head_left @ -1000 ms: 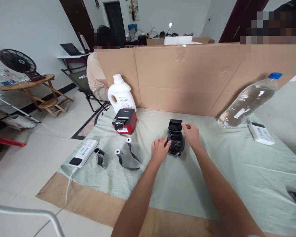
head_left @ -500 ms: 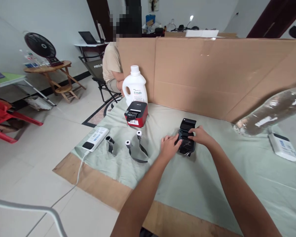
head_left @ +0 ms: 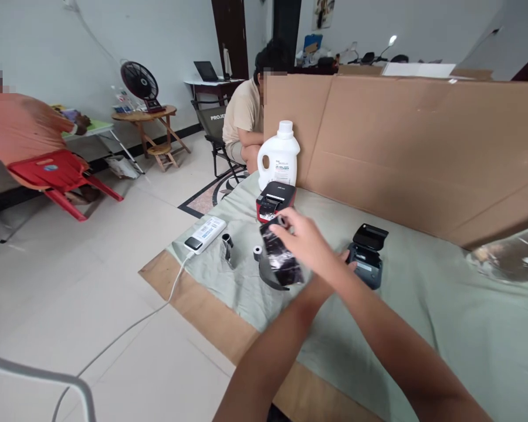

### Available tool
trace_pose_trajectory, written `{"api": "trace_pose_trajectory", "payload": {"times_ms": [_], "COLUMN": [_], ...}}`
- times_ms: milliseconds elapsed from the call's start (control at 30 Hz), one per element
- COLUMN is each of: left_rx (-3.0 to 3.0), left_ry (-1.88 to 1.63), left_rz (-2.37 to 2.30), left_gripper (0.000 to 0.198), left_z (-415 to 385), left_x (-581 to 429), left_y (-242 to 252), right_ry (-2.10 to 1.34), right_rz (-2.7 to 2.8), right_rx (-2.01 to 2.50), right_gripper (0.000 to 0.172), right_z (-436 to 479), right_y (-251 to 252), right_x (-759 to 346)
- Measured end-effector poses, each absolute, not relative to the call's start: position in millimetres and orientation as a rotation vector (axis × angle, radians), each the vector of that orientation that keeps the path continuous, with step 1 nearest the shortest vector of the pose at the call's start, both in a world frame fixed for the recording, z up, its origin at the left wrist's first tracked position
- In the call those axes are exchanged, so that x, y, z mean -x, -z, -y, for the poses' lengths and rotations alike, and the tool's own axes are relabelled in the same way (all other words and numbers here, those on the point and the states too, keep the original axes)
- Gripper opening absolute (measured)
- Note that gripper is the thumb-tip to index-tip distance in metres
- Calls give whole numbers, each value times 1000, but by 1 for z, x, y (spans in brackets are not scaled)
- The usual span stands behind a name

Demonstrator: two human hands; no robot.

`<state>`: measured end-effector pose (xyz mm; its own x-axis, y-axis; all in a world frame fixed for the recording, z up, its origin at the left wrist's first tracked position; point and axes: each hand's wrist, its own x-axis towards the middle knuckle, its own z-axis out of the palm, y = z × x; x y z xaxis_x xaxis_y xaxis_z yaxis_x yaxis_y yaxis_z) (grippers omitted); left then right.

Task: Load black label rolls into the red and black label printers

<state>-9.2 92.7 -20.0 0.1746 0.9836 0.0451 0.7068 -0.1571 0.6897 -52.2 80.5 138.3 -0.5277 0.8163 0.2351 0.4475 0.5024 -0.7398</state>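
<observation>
Room: pale-walled, tiled floor; a fan (head_left: 139,82) on a wooden stool at upper left, one person in a tan shirt (head_left: 243,114) at upper centre, another in an orange shirt (head_left: 24,126) at far left.

Surface: pale green cloth (head_left: 416,266) over a wooden board, backed by a cardboard panel (head_left: 405,135).

Item, right hand (head_left: 300,233): centre of frame, fingers closed in a narrow pinch on the upper end of a black film roll (head_left: 284,261), its sheet hanging loose, above the cloth.

Item, left hand (head_left: 345,257): right of centre, touching the near-left side of the dark printer (head_left: 366,265); mostly behind the right forearm, so its grip cannot be told.

Item, dark printer: lid up, compartment exposed.

Item, small rolls: a white roll (head_left: 257,253) with a dark tail, just left of the hanging sheet; a dark roll (head_left: 227,240) farther left.

Also: red-and-black printer (head_left: 276,196) before a white jug (head_left: 280,158); white device (head_left: 205,233) with cable.

Step, as judged: carrying the film roll, apart from the open printer. Next move seemingly calls for keeping the loose sheet off the small rolls, with the dark printer steadied.
</observation>
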Motion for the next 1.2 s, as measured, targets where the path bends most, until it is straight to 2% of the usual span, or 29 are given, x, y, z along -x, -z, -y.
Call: {"api": "trace_pose_trajectory", "payload": {"times_ms": [200,367,467,767,1000,1100,1200], "left_rx": [-1996,-2026,-2016,-1977,-2012,-2020,-2026], "left_ry": [-725,-815,-834,-774,-866,-850,-834], "left_rz": [-1634,-1656,-1656,-1600,-1662,-1675,-1673], "left_gripper": [51,49,49,52,48,48,48], "left_z": [-93,-88,-87,-92,-89,-89,-90], "left_x": [7,6,7,8,5,4,3], "left_y": [24,24,25,24,28,29,29], "right_ry": [-454,-421,-456,-570,-663,-544,-348], "right_rz": [2595,2637,2618,2495,2574,2583,2626], "right_rx": [1272,1402,1430,1409,1660,1717,1593], "right_gripper": [34,37,39,45,32,33,33], "right_z": [-72,-74,-76,-85,-77,-71,-68], "right_y": [-95,-64,-65,-114,-87,-75,-64], "right_x": [151,184,185,158,175,182,186]}}
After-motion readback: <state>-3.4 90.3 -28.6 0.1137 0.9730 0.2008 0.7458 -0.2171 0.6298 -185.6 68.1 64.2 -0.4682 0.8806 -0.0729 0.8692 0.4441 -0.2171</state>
